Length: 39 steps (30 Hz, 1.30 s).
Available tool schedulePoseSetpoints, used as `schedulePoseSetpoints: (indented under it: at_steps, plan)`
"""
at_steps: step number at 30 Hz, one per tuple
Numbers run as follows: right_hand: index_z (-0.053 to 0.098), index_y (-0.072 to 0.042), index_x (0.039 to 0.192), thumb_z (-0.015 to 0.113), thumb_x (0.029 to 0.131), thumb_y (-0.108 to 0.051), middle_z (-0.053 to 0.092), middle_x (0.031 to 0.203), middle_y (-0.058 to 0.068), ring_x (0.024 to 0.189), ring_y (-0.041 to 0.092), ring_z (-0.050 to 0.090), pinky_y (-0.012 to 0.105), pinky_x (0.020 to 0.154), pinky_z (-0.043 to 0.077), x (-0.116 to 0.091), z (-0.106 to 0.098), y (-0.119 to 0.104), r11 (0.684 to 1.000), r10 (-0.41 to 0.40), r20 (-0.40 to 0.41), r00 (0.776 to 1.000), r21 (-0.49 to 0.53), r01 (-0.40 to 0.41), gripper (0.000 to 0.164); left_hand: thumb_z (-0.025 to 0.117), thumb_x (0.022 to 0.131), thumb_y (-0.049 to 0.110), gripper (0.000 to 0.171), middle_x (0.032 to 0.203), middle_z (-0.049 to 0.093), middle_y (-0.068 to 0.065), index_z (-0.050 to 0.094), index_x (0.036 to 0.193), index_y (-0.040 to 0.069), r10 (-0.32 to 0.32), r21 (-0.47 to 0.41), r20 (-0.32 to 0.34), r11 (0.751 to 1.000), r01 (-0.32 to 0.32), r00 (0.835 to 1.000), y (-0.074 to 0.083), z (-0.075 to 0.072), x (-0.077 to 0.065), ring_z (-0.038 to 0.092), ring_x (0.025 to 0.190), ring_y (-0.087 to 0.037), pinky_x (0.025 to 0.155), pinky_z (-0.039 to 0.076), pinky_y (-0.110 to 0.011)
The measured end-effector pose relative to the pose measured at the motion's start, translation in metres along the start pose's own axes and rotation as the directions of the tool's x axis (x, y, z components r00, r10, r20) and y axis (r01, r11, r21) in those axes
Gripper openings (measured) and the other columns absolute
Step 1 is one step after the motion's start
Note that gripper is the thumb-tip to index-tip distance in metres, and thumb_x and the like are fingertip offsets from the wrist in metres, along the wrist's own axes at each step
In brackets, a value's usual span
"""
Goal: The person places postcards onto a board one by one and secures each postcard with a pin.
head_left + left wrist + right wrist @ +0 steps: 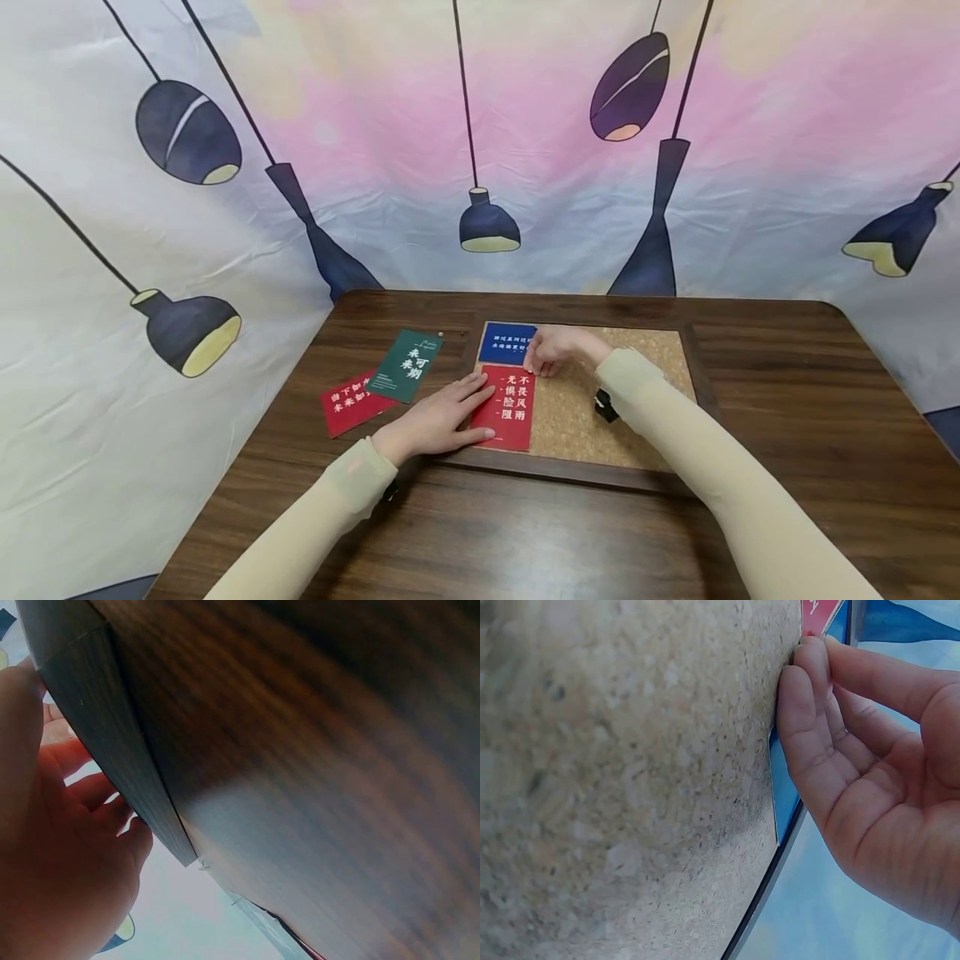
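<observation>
A red card [517,425] with white characters lies upright on the cork board [615,417], just below a blue card [501,343]. My left hand [441,417] rests palm down with spread fingers over the red card's left edge. In the left wrist view, its fingers reach past the board's wooden frame [112,735]. At the red card's upper right corner, my right hand [561,348] pinches with thumb and fingertips, overlapping the blue card's right side. Seen from the right wrist, the red corner [817,613] runs in between thumb and index finger; the fingertips hide any small piece there.
Left of the board, a green card [407,367] overlaps another red card [352,408] on the brown wooden table [540,533]. A tiny shiny piece [440,334] lies by the green card's top corner. Behind the table hangs a cloth backdrop [405,108] printed with lamps.
</observation>
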State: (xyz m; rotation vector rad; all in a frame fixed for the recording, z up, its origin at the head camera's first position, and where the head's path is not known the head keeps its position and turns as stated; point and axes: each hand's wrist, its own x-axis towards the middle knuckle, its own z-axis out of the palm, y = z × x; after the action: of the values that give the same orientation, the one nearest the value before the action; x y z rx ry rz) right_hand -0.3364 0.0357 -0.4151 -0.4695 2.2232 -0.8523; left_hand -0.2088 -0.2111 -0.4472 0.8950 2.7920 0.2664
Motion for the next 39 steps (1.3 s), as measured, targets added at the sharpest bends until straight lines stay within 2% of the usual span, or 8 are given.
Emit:
schedulePoseSetpoints:
  at_steps: [11, 28, 39]
  plan:
    - [0.072, 0.0, 0.103, 0.059, 0.097, 0.0, 0.068, 0.088, 0.008, 0.078, 0.016, 0.064, 0.029, 0.073, 0.057, 0.0019, 0.0009, -0.0028, 1.0, -0.008, 0.014, 1.0, -0.013, 0.008, 0.015, 0.059, 0.096, 0.056, 0.079, 0.164, 0.028, -0.011, 0.038, 0.157, 0.012, 0.021, -0.003, -0.019, 1.0, -0.021, 1.0, -0.0009, -0.0009, -0.0037, 0.025, 0.151, -0.029, 0.118, 0.029, -0.046]
    - [0.072, 0.001, 0.104, 0.059, 0.097, 0.0, 0.068, 0.087, 0.008, 0.076, 0.015, 0.063, 0.028, 0.072, 0.056, 0.0057, -0.0021, 0.0001, 1.0, 0.005, 0.046, 0.999, 0.007, -0.006, 0.014, 0.059, 0.096, 0.056, 0.078, 0.164, 0.029, -0.012, 0.038, 0.157, 0.012, 0.03, -0.005, -0.028, 1.0, -0.031, 0.999, -0.0011, 0.0007, -0.0018, 0.027, 0.15, -0.029, 0.118, 0.028, -0.046]
    - [0.071, 0.001, 0.106, 0.059, 0.098, -0.001, 0.067, 0.087, 0.009, 0.076, 0.016, 0.063, 0.028, 0.071, 0.056, 0.0044, -0.0046, 0.0021, 0.999, 0.008, 0.069, 0.998, 0.047, -0.011, 0.014, 0.058, 0.096, 0.058, 0.079, 0.165, 0.027, -0.01, 0.037, 0.157, 0.014, 0.021, -0.004, -0.011, 1.0, -0.021, 1.0, -0.0002, -0.0004, -0.0006, 0.025, 0.151, -0.027, 0.119, 0.028, -0.045]
